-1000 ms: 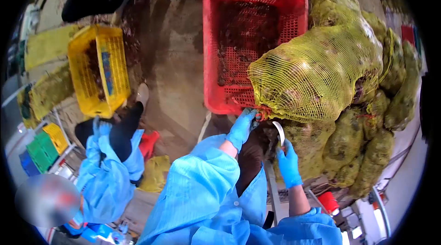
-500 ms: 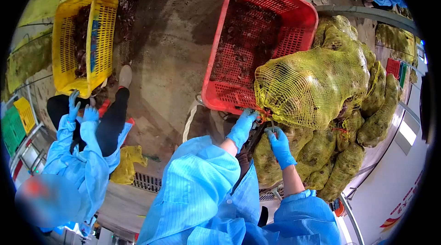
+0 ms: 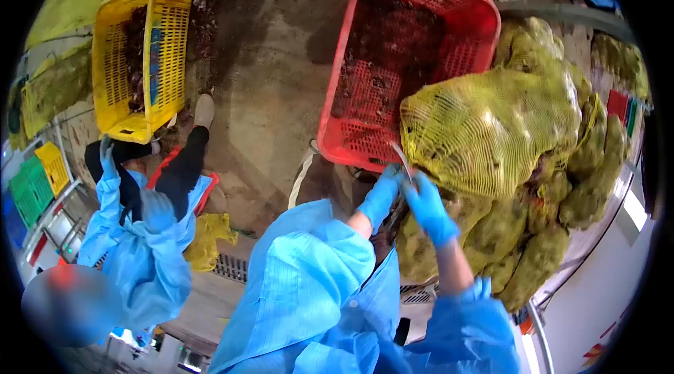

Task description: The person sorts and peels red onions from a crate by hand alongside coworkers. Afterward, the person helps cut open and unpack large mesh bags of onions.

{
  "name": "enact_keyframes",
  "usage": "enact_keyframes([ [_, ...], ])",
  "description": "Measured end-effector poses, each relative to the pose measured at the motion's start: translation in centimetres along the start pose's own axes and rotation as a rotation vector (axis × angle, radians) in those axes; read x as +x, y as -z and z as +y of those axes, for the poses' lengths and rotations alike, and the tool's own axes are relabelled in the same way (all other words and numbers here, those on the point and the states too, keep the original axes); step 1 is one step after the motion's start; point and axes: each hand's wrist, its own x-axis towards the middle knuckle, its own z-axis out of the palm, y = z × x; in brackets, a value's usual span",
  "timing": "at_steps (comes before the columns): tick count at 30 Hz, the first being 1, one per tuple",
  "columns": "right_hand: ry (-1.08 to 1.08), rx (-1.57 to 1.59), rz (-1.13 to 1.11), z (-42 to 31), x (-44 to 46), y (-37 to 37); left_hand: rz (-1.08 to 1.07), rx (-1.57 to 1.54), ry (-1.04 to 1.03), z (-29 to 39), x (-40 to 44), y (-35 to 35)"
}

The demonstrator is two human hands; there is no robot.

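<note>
A full yellow mesh bag (image 3: 491, 128) lies on its side, its near end over the corner of a red plastic crate (image 3: 339, 86). At that end my left hand (image 3: 381, 195), in a blue glove, is closed on the bag's gathered neck, mostly hidden by the fingers. Close beside it, my right hand (image 3: 430, 211), also gloved in blue, grips a knife (image 3: 401, 156) whose slim curved blade points up toward the crate. The knife's handle is inside my fist. Dark loose bits cover much of the crate's bottom.
More filled mesh bags (image 3: 530, 262) are piled under and right of the top bag. On the left, a co-worker in a blue gown (image 3: 144, 248) sits by a yellow crate (image 3: 168, 58) with dark contents. A yellow mesh sack (image 3: 208, 241) lies on the floor (image 3: 260, 128).
My right hand has turned, and the knife blade now points up past my left hand. The red tie at the bag's neck no longer shows. The co-worker's nearer hand has lowered from the crate.
</note>
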Motion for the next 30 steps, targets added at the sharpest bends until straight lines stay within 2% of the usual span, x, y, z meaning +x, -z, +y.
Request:
enact_keyframes([
  [2, 0.026, 0.036, 0.008, -0.5, 2.3, -0.5, -0.016, -0.047, 0.033, 2.5, -0.2, -0.3],
  [3, 0.034, 0.088, 0.018, 0.7, 1.6, -0.2, -0.047, 0.099, 0.083, 2.0, 1.3, 1.3],
  [4, 0.028, 0.134, 0.019, 1.5, 0.8, -0.1, -0.037, 0.090, 0.070, 3.2, 1.7, 1.2],
  [5, -0.101, 0.122, 0.070, -1.1, -2.1, 1.2, 0.012, 0.047, 0.055, 3.9, 1.7, 0.9],
  [6, -0.169, 0.266, 0.010, -1.1, -4.9, 2.9, 0.053, -0.001, 0.057, 3.6, 1.0, 0.2],
  [7, -0.128, 0.283, 0.117, -3.3, -7.3, 4.0, -0.041, 0.097, -0.009, 1.5, 2.3, 2.5],
  [8, -0.006, 0.595, 0.228, -2.8, -7.7, 5.2, -0.045, 0.089, -0.009, 1.6, 2.0, 2.6],
  [10, -0.190, 0.218, 0.242, -4.9, -8.2, 7.6, 0.026, 0.029, 0.050, 1.4, 1.2, 1.2],
  [11, -0.198, 0.074, 0.177, -3.1, -8.1, 7.4, 0.004, 0.039, 0.079, 1.1, 1.6, 1.6],
  [12, -0.058, -0.039, 0.145, -1.2, -7.6, 6.6, 0.048, 0.040, 0.174, 2.1, 1.0, 1.6],
  [14, -0.255, -0.284, -0.002, 0.0, -6.2, 5.7, -0.010, -0.115, 0.065, 0.8, 0.5, 2.1],
  [17, -0.268, -0.417, -0.029, 0.8, -3.3, 4.5, 0.099, -0.136, 0.103, 0.6, 0.5, 1.4],
  [20, -0.324, -0.575, -0.052, 1.4, -1.1, 4.3, 0.045, -0.130, 0.097, 0.9, 0.4, 1.5],
  [24, -0.378, -0.613, -0.139, 1.1, 0.7, 3.8, 0.121, -0.160, 0.148, 1.3, -0.3, 1.0],
  [26, -0.295, -0.616, -0.129, 2.5, 1.3, 3.6, 0.087, -0.159, 0.119, 0.8, -0.2, 1.2],
  [28, -0.293, -0.299, -0.206, 2.5, 1.6, 3.3, 0.047, -0.161, 0.108, 0.3, 0.2, 1.7],
  [30, -0.312, -0.295, -0.191, 2.4, 1.4, 2.6, 0.064, -0.129, 0.082, 0.5, 0.5, 1.4],
])
